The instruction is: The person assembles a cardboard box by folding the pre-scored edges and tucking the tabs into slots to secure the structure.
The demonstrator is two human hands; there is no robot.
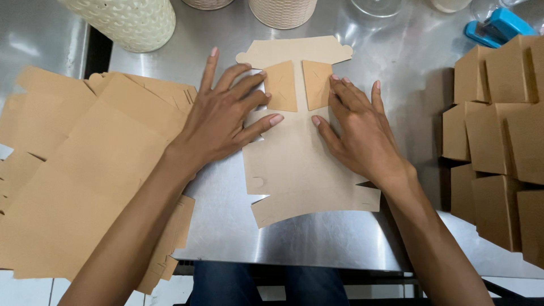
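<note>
A steel table [317, 238] filled the view from above. A pile of flat brown cardboard blanks [85, 181] lay at the left, folded brown boxes [498, 147] stacked at the right. In the middle lay one flat box blank [300, 170], two small flaps folded inward near its top. The left hand [224, 116] and right hand [360, 130] rested apart, palms down and fingers spread, pressing the blank's side edges just beside those flaps.
</note>
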